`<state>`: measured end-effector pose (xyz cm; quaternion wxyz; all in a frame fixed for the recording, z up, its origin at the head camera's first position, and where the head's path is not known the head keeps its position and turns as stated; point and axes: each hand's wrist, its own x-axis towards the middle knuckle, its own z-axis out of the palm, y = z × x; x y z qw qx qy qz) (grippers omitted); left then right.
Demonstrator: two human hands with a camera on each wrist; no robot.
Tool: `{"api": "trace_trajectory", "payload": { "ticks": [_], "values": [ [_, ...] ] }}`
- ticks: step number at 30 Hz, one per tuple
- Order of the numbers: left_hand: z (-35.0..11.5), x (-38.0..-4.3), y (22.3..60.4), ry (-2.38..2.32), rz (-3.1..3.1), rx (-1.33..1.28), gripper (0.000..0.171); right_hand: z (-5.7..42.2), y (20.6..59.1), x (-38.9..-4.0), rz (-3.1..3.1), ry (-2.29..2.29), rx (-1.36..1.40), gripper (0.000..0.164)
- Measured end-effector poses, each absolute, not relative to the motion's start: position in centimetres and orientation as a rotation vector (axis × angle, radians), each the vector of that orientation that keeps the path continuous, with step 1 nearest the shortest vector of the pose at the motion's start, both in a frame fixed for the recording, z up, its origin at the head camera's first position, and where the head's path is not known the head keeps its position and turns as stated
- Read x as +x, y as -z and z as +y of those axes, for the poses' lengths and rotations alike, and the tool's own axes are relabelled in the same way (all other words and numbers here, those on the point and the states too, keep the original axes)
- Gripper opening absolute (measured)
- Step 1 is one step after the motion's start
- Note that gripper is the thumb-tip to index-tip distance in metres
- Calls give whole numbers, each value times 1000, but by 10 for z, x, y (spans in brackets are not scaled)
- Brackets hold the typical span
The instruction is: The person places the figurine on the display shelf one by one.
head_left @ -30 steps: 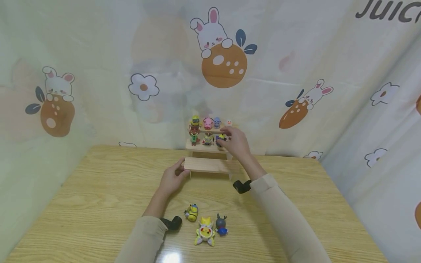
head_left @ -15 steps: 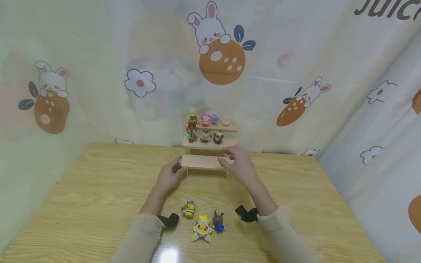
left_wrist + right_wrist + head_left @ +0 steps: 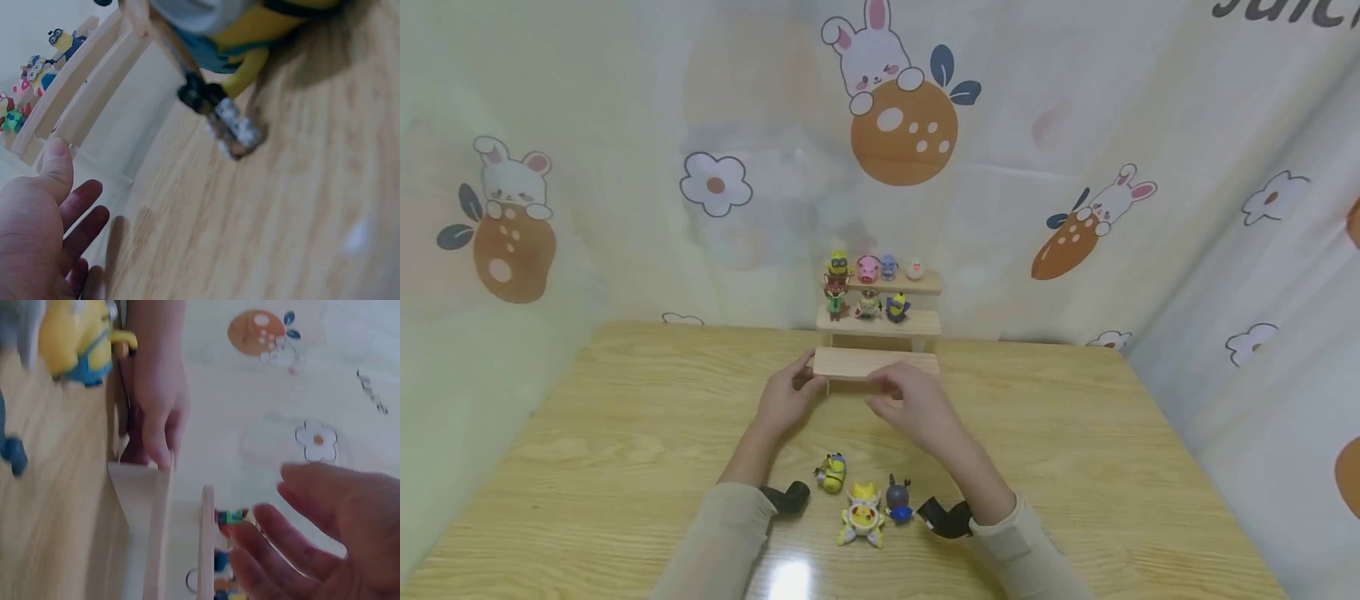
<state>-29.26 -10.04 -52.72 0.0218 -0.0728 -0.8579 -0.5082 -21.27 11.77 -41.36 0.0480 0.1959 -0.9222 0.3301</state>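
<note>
My left hand [image 3: 786, 400] holds the left end of the lowest step of a three-step wooden display stand [image 3: 850, 362], with the thumb at its front corner. In the right wrist view that left hand [image 3: 159, 403] shows thumb and fingers around the step's end. My right hand [image 3: 917, 408], fingers loosely bent and holding nothing, is in front of the same step. On the middle step stand a fox figure [image 3: 836, 298], a small light-coloured figure [image 3: 868, 304] and a Minion figure [image 3: 897, 307]. The top step bears another Minion [image 3: 838, 265], a pink pig [image 3: 868, 268], a blue figure [image 3: 889, 267] and a white one [image 3: 914, 269].
Nearer me on the wooden table [image 3: 1075, 467] lie a yellow Minion [image 3: 831, 473], a yellow Pikachu-like figure [image 3: 862, 515] and a dark antlered figure [image 3: 898, 500]. A printed curtain [image 3: 775, 250] hangs behind the stand. Black wrist devices [image 3: 786, 500] jut from both sleeves.
My right hand has drawn back from the middle-step Minion, which now stands uncovered, and come down in front of the lowest step. The left hand keeps its place on the stand.
</note>
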Motion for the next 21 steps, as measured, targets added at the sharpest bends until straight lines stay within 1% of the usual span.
{"api": "trace_trajectory", "payload": {
  "ticks": [5, 8, 14, 21],
  "values": [
    [-100, -294, 525, 1570, -2652, -240, 60, 97, 422, -197, -2957, -714, 855, 26],
    [-100, -293, 524, 1580, -2650, -246, 60, 84, 431, -189, -3027, -473, 947, 30],
    [-101, -291, 523, 1579, -2663, -249, 61, 67, 447, -181, -3086, -267, 1023, 31],
    [-101, -290, 525, 1569, -2661, -246, 64, 63, 461, -175, -3069, -239, 1058, 24]
  ]
}}
